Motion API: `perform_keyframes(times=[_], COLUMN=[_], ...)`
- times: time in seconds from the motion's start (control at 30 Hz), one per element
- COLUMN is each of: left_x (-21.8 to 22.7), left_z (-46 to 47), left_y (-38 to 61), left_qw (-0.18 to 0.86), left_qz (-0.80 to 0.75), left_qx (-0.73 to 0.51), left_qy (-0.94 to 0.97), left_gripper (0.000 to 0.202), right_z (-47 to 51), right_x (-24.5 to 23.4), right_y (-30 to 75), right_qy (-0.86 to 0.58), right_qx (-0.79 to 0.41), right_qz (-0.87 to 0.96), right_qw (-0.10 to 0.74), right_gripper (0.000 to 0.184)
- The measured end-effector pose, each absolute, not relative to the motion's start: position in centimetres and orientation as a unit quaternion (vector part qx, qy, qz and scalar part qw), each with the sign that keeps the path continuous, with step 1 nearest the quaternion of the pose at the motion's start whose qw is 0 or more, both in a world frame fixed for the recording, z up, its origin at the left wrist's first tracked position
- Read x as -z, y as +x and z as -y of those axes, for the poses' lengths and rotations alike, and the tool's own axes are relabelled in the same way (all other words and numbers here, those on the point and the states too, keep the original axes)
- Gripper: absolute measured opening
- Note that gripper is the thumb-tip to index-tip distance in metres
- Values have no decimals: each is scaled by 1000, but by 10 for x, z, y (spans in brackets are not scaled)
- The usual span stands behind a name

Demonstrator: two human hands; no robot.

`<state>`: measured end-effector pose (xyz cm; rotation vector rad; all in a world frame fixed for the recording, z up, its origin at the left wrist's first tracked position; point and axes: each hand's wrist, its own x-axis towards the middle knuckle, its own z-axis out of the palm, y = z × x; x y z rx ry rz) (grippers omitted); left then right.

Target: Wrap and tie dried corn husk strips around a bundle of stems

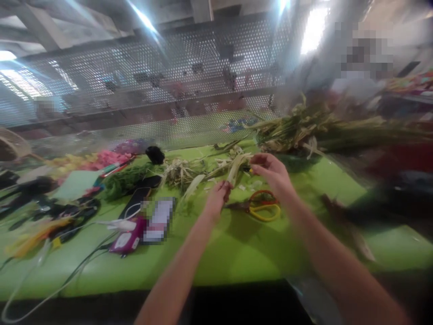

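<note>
My left hand is closed round the lower end of a pale leaf, which slants upward above the green table. My right hand is half curled by its upper end; blur keeps me from telling whether it pinches the leaf. Scissors lie just below, between my arms. A phone lies farther left.

Across my green counter, I face a grey perforated partition; overhead I see pale beams, a glaring strip light and a bright white patch at upper right.
</note>
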<state>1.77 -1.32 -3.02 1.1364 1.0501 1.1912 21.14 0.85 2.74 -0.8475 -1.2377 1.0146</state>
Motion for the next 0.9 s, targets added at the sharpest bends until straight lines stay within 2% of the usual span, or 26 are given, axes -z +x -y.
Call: perform_keyframes(times=[0.3,0.53,0.67,0.9], left_x=[40,38,37,31], left_z=[23,24,25,24], left_y=[16,19,20,14], left_qw=[596,616,617,677], left_qz=[-415,-414,-413,-353], left_qx=[-492,-483,-490,-540], left_qy=[480,464,457,353], left_gripper=[39,40,40,36], right_z=[-8,-1,3,5], right_x=[-11,-17,-21,-17], right_y=[195,189,189,187], right_qy=[-422,-392,-409,-452], right_qx=[-426,-442,-425,-413], right_qz=[548,544,543,548], right_qw=[583,596,598,570], right_gripper=[31,37,32,25])
